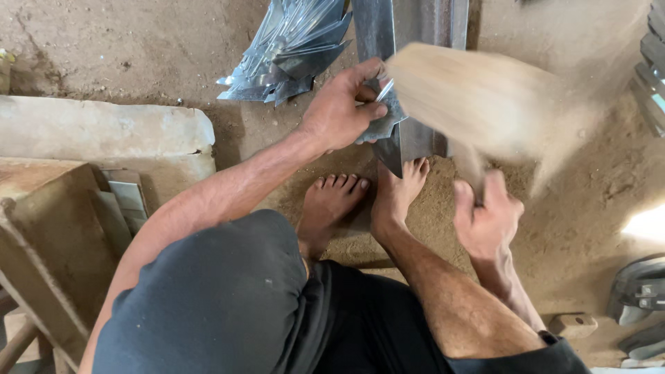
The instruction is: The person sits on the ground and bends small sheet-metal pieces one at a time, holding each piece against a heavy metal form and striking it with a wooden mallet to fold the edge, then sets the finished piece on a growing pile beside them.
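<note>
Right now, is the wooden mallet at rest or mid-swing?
Mid-swing: the mallet head is smeared with motion blur above the metal piece, gripped by the right hand.

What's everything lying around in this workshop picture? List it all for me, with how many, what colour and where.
wooden mallet: one, pale brown, blurred, top right of centre
metal piece: one, grey, under the left hand's fingers
metal rail: one, grey, top centre, running down to the feet
pointed metal pieces: a pile, silvery, top centre-left
stone slab: one, pale, left
wooden bench: one, brown, lower left
small wooden block: one, tan, lower right
dirt floor: brown, all around
feet: two, bare, centre
left hand: pinning the metal piece
right hand: gripping the mallet's handle
</note>
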Demonstrator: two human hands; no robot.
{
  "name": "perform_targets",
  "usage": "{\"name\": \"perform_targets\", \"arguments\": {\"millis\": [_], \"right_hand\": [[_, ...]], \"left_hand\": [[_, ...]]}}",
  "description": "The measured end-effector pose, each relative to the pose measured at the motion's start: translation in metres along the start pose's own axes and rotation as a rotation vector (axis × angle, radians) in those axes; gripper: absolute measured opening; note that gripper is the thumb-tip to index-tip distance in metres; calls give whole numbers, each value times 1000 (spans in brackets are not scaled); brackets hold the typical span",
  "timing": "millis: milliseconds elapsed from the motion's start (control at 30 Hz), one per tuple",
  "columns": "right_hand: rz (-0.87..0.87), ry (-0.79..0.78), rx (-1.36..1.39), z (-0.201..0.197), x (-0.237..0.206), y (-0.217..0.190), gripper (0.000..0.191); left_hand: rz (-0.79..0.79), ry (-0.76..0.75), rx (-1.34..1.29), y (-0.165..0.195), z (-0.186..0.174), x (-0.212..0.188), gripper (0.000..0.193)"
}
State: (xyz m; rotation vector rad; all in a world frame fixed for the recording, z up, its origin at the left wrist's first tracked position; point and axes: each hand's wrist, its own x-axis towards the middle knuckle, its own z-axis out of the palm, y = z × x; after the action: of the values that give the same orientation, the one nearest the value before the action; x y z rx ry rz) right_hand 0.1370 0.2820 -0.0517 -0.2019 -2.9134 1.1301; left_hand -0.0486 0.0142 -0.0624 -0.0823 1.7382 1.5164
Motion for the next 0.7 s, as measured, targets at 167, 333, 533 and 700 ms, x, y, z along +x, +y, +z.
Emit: {"name": "perform_targets", "arguments": {"millis": [167,333,533,700], "right_hand": [[134,48,161,-8,-20,-2,35],[221,13,211,-2,-24,0,37],[-136,192,550,-33,-9,-3,44],[-175,312,725,-35,-25,1,48]], "left_hand": [[-37,-40,-47,1,2,-1,27],[223,13,30,-10,3,2,32],[147,9,65,-20,6,4,28],[161,10,97,-21,5,4,30]]}}
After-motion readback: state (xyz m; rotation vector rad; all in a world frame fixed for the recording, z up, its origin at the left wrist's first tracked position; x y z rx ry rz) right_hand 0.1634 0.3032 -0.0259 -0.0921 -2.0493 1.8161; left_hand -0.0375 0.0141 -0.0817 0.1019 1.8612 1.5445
